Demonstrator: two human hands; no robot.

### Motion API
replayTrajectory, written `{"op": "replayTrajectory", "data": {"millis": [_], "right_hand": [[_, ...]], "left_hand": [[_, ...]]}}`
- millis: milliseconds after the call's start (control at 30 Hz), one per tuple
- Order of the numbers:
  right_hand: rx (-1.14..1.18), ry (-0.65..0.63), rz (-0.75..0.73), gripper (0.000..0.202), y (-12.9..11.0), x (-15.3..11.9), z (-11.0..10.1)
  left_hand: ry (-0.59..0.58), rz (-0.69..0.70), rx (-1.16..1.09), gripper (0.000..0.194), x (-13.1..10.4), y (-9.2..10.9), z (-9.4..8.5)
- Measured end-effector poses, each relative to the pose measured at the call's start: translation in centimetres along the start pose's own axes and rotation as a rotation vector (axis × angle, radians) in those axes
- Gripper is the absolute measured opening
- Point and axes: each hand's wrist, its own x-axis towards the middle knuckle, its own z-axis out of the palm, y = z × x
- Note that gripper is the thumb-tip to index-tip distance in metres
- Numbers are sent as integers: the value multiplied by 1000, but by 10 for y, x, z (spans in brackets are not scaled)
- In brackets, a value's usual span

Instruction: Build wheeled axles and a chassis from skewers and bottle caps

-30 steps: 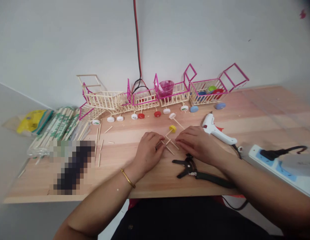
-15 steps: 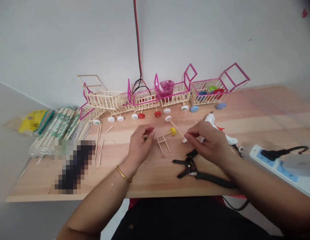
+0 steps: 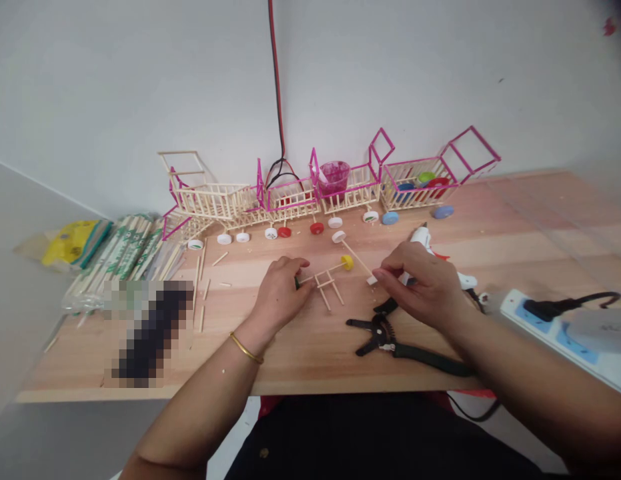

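Observation:
My left hand is at the left end of a small stick frame, its thumb and fingers a little apart around a dark green cap. A yellow cap is on the frame's other end. To the right, my right hand has its thumb and fingertips together by the near end of a thin stick. That stick runs to a white cap at its far end. Whether the fingertips grip it is hard to tell. Green-handled pliers lie below my right hand.
Stick carts with bottle-cap wheels stand along the wall, one holding a purple cup. Packed sticks and loose pieces lie at left. A white glue gun is behind my right hand; a power strip is at right.
My left hand has shifted slightly down and its fingers have parted, showing the dark green cap. My right hand has moved slightly right, its fingertips now beside the stick's end.

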Motion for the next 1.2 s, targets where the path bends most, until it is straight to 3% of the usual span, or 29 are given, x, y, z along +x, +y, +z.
{"op": "replayTrajectory", "data": {"millis": [200,433,767,1200], "right_hand": [[16,-21,-39,14,3,0,2],[12,-51,-52,12,5,0,3],[-17,-60,-103,12,4,0,4],[-1,-79,-125,11,7,-1,8]], "left_hand": [[-29,-24,-79,38,-3,7,3],[38,57,-127,19,0,4,4],[-159,98,59,27,2,7,10],[-183,95,115,27,2,10,9]]}}
